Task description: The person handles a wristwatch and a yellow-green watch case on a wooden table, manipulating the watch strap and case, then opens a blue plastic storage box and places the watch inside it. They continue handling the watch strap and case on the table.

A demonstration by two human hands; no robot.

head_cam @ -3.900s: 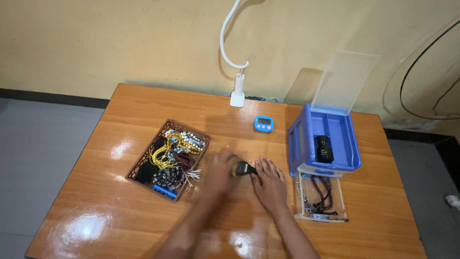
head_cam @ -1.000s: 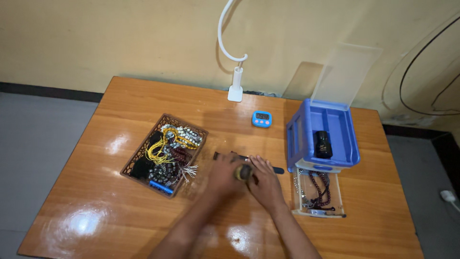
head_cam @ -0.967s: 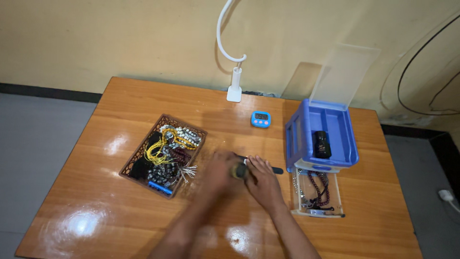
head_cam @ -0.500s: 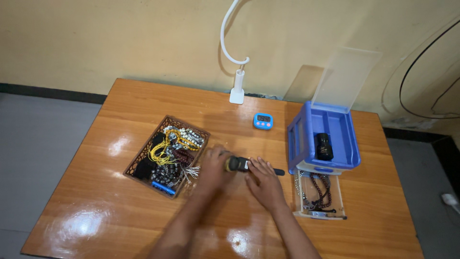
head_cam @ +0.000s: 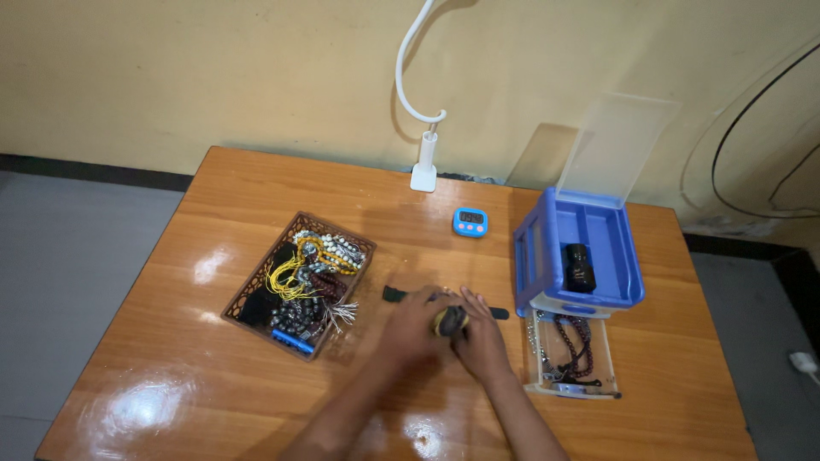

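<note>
We hold a wristwatch (head_cam: 450, 319) between our left hand (head_cam: 416, 324) and right hand (head_cam: 481, 341), both closed on it, mid-table (head_cam: 171, 341). Brown basket (head_cam: 298, 283) of beads to the left; blue drawer box (head_cam: 579, 256), lid raised, and small blue timer (head_cam: 471, 221) to the right.

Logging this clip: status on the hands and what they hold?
Left hand and right hand together on a small round yellowish thing, dark strap beneath. Brown basket left, blue box right, both apart.
</note>
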